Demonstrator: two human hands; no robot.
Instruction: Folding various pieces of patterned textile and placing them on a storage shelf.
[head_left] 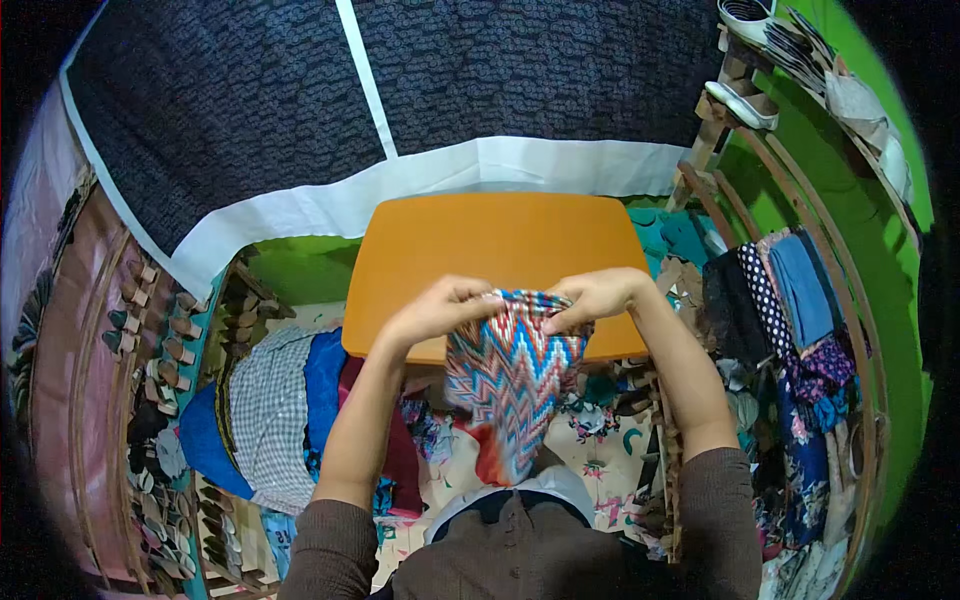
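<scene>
Near the six o'clock edge of the orange table [490, 240], we hold up a zigzag-patterned cloth [520, 370]: our left hand [430, 315] has fingers clamped on its ten o'clock side, our right hand [598, 298] on its two o'clock side.

No text can be read

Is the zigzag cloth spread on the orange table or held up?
Held up: left hand and right hand hold the zigzag cloth near its top, and it hangs down, narrowing.
</scene>
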